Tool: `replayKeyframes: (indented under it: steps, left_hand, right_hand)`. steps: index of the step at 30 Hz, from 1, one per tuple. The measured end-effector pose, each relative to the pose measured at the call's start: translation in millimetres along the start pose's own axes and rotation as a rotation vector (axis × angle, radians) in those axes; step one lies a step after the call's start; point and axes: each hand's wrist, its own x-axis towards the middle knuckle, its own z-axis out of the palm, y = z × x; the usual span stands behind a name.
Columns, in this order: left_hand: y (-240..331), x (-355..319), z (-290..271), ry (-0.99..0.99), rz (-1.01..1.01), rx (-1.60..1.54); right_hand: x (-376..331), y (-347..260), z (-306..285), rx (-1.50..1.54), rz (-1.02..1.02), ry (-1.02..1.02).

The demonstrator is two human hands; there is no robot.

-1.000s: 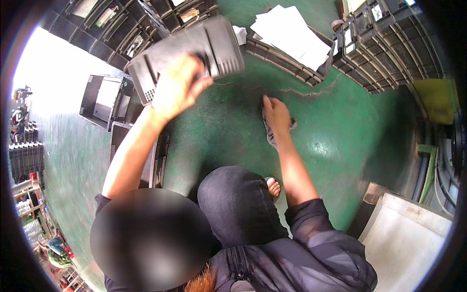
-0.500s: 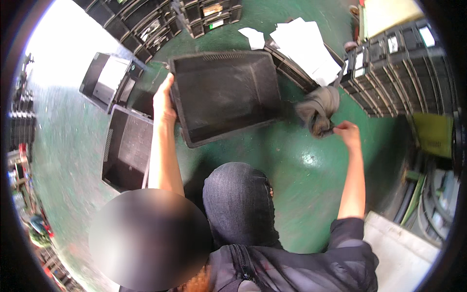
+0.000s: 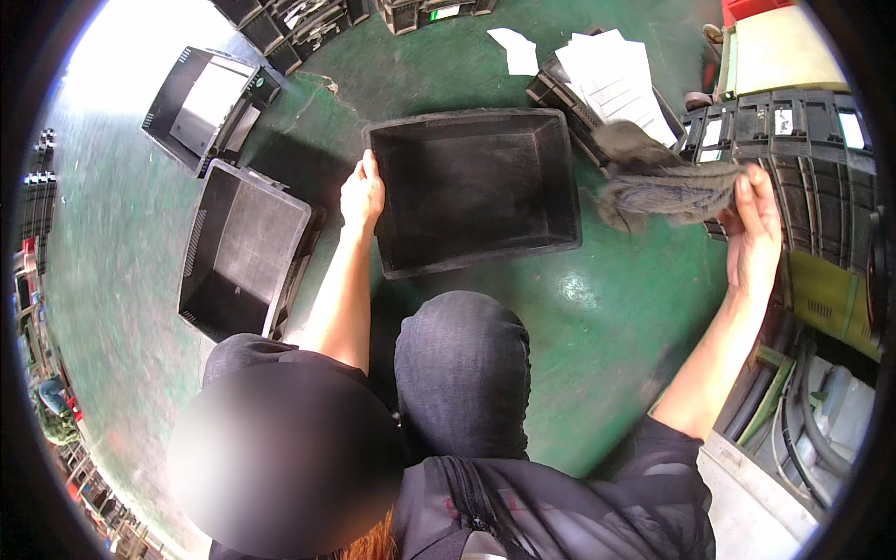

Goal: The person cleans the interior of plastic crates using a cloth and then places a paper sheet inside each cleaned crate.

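Observation:
A black plastic crate (image 3: 476, 187) lies open side up on the green floor in front of my knees. My left hand (image 3: 362, 194) grips its left rim. My right hand (image 3: 758, 229) is raised to the right of the crate and holds a grey cloth (image 3: 667, 191), which hangs in the air beside the crate's right edge. My dark-trousered knee (image 3: 459, 364) sits just below the crate.
A second black crate (image 3: 245, 247) lies to the left, a third (image 3: 201, 103) further back left. White papers (image 3: 616, 75) rest on a box behind. Stacked black crates (image 3: 793, 131) and a yellow-green bin (image 3: 835, 299) stand at the right.
The crate has been turned from bottom up to open side up and set on the floor. My right hand lifted the grey cloth off the floor and swung it up to the right.

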Motion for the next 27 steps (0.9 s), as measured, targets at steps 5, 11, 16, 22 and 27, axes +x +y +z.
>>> replayKeyframes:
  steps: [5, 11, 16, 22, 27]
  left_hand:
    - [-9.1, 1.3, 5.0, 0.103, 0.041, -0.042]
    - [-6.4, -3.6, 20.4, 0.328, 0.197, -0.126]
    - [7.4, -8.8, 14.3, 0.274, 0.191, -0.080]
    - [4.6, -10.1, 10.9, 0.251, 0.117, -0.103]
    - [7.1, -12.5, 18.3, 0.220, 0.104, -0.104]
  right_hand:
    - [8.4, 41.5, 116.4, -0.178, 0.234, -0.280]
    - [-20.7, 252.0, 253.5, -0.786, -0.023, -0.684]
    - [-30.5, 269.9, 320.7, -0.966, -0.681, -1.045]
    - [43.8, 286.3, 215.5, -0.988, -0.486, -0.729]
    - [-3.7, 288.7, 202.3, -1.135, -0.188, -0.703]
